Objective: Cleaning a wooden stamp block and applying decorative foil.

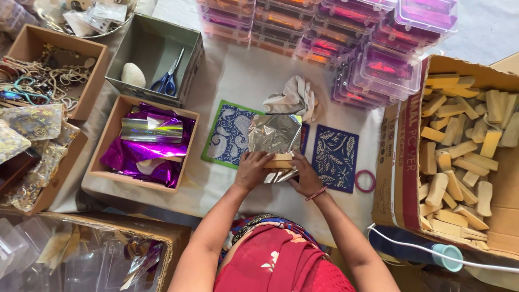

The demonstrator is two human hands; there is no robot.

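My left hand (pixel 252 170) and my right hand (pixel 304 175) both grip a small wooden block (pixel 279 161) from either side, low over the white cloth. A sheet of silver foil (pixel 274 133) stands up from the block and more foil (pixel 281 175) hangs under it. A blue patterned stencil with a green border (pixel 227 134) lies just beyond my left hand. A dark blue leaf-pattern stencil (pixel 335 157) lies right of my right hand. A red bangle sits on my right wrist.
A box of purple and silver foil (pixel 146 145) is at left, a grey box with scissors (pixel 168 75) behind it. A carton of wooden blocks (pixel 465 146) stands at right. Stacked clear plastic cases (pixel 346 38), a crumpled cloth (pixel 294 97) and a pink ring (pixel 365 180) lie nearby.
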